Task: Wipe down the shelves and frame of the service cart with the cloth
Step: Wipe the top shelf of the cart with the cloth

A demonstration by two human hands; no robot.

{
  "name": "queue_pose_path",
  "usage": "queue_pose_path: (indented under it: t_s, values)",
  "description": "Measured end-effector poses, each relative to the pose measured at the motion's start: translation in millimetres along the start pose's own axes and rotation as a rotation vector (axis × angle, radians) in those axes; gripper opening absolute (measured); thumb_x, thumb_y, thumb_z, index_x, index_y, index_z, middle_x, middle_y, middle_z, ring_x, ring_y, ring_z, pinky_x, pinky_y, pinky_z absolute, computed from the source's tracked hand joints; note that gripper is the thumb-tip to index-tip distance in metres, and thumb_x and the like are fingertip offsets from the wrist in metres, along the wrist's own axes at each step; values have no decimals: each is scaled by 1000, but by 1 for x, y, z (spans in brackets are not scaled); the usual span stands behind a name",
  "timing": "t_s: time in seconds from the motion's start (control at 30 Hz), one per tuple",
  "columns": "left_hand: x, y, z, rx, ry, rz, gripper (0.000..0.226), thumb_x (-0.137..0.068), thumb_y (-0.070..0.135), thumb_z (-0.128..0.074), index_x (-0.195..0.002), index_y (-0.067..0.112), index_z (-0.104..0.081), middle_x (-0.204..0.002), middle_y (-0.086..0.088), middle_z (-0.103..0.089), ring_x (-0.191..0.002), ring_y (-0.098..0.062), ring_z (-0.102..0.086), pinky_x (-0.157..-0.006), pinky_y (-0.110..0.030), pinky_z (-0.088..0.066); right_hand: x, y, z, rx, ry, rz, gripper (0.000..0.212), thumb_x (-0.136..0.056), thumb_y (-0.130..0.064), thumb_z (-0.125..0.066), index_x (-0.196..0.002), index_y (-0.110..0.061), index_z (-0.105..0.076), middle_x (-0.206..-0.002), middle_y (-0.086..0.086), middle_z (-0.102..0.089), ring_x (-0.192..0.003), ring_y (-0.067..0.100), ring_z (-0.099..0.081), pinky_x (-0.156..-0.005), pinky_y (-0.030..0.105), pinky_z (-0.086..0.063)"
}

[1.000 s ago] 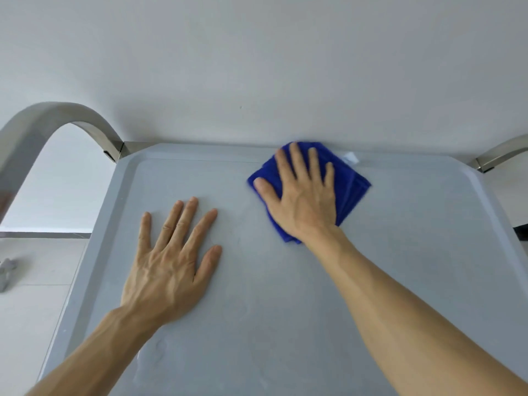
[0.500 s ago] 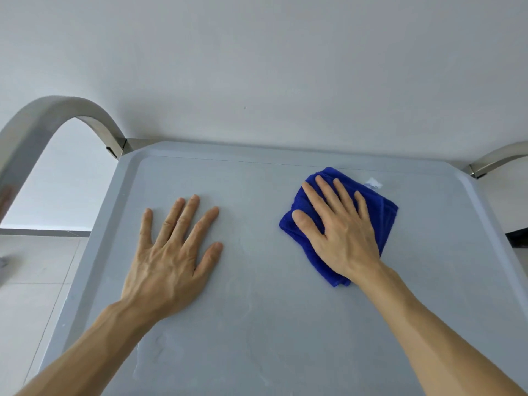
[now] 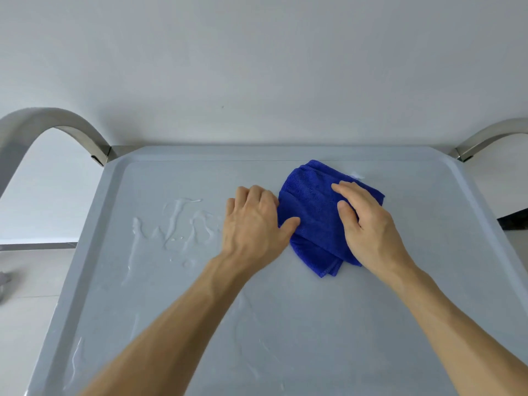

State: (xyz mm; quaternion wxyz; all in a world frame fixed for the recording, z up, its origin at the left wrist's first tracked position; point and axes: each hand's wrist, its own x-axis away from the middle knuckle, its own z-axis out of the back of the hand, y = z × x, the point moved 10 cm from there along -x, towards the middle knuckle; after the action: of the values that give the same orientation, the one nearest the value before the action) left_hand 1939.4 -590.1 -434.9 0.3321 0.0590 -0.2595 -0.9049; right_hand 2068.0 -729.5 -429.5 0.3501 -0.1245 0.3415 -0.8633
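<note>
Progress: you are early in the job, by my reading; only the top shelf [image 3: 285,324] is in view, and wet streaks [image 3: 183,221] just left of your left hand [image 3: 254,221] suggest that part is wiped but not dry.
Left to do: the near half of this shelf looks smeared, and the frame [image 3: 57,121] and any lower shelves, which are hidden, seem untouched.
Cloth: the blue cloth [image 3: 311,207] lies folded on the shelf between your hands, towards the far edge.
Left hand: fingers curled at the cloth's left edge, thumb on top of it; whether it pinches a fold I cannot tell.
Right hand: your right hand [image 3: 368,224] rests flat and loosely spread on the cloth's right side, pressing rather than gripping.
Cloth texture: thick, plush microfibre with a stitched hem, several layers.
Shelf: smooth pale grey plastic tray with a raised rim and clipped corners.
Frame: brushed metal tube, arching up at both far corners.
</note>
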Motion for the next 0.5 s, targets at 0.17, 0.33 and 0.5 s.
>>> queue_pose_path:
  t_s: [0.17,0.33,0.5]
  values:
    - [-3,3,0,540,-147,190,13,-88,23,-56,-93,14,-49,-83,5,-56,-74,-14,-48,-58,-21,-42,4,-13,3,-27,-16,72,39,-102,-4,-46,-137,-16,-58,-146,-4,-52,-139,10,-42,-112,18,-31]
    - [4,4,55,686,-42,131,12,-76,26,-51,-84,24,-43,-73,5,-50,-62,-12,-39,-53,-21,-36,3,-34,-8,-95,-54,108,44,-101,-6,-47,-141,-23,-52,-136,-16,-52,-123,-5,-45,-100,0,-29]
    - [-8,-43,119,507,76,92,13,-73,23,-49,-84,29,-43,-48,12,-41,-45,-6,-35,-40,-13,-30,-1,-50,-41,123,-148,162,42,-102,-13,-49,-144,-16,-50,-146,-3,-50,-132,10,-46,-111,13,-29]
